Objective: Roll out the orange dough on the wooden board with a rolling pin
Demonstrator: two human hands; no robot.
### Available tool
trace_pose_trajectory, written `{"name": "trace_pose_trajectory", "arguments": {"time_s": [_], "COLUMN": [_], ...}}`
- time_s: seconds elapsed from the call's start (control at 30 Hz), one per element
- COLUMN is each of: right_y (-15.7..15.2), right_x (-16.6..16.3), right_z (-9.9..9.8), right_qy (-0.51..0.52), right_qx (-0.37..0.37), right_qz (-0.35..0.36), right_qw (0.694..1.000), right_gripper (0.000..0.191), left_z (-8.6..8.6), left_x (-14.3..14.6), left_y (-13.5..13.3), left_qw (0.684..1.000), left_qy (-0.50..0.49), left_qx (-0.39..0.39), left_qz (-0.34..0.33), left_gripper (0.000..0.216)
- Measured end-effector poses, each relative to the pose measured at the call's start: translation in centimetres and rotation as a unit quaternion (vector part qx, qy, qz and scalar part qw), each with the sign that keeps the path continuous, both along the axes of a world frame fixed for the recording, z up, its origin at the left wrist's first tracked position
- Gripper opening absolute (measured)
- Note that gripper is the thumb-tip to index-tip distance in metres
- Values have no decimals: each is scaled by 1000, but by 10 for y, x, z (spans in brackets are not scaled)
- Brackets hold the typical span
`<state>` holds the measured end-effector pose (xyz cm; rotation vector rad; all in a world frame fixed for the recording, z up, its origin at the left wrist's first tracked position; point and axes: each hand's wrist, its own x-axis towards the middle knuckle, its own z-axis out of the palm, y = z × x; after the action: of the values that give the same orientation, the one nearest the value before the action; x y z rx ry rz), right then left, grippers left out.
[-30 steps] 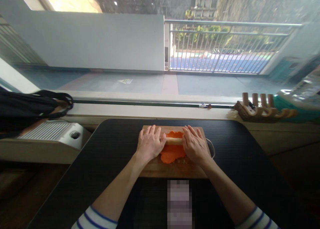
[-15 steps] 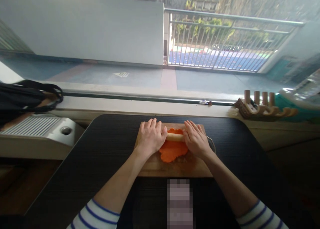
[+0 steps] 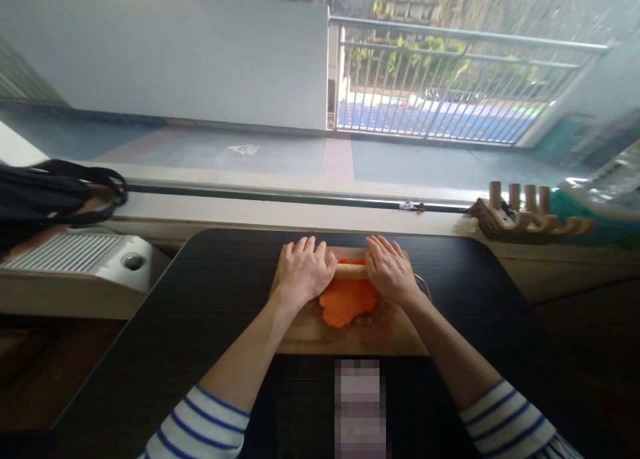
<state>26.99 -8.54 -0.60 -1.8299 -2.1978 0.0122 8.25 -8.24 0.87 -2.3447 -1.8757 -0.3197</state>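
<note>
Dark counter (image 3: 210, 299) carries a wooden board (image 3: 350, 344). On the board lies an irregular orange sheet (image 3: 347, 304), crossed near its far edge by a rolling pin (image 3: 351, 271). Left hand (image 3: 307, 270) and right hand (image 3: 391, 270) rest over the pin's ends, backs up; each grip spread, fingers extended forward. Beyond: white sill (image 3: 270, 213), pegged rack (image 3: 535, 220) at right; outside, metal railing (image 3: 430, 102).

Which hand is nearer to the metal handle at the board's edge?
Right. The right hand lies over the rolling pin's right end, just left of the metal handle; the left hand lies over the pin's left end, farther across the wooden board.
</note>
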Motion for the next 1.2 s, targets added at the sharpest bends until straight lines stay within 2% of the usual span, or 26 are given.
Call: {"name": "trace_pose_trajectory", "arguments": {"time_s": [0.2, 0.43, 0.57, 0.73, 0.9, 1.2], "right_y": [-30, -71, -81, -65, -44, 1], "right_x": [-4, -12, -12, -4, 5, 4], "right_z": [0, -4, -6, -3, -3, 2], "right_qy": [0, 7, 6, 14, 6, -23], "right_qx": [48, 58, 60, 21, 13, -41], "right_qz": [-12, -18, -14, 2, 33, 11], "right_qw": [999, 998, 998, 1000, 999, 999], "right_gripper": [47, 47, 48, 48, 47, 47], "left_z": [2, -2, -5, -3, 0, 0], "left_x": [-1, -8, -11, -9, -4, 0], "left_y": [-13, -31, -38, -36, -29, -7], "left_qw": [1000, 999, 998, 999, 999, 999], "left_qy": [-16, -23, -21, -29, -36, -45], "left_qx": [-2, -13, -11, -12, -12, 11], "left_qz": [-24, -46, -53, -43, -36, -24], "left_gripper": [45, 52, 56, 57, 55, 48]}}
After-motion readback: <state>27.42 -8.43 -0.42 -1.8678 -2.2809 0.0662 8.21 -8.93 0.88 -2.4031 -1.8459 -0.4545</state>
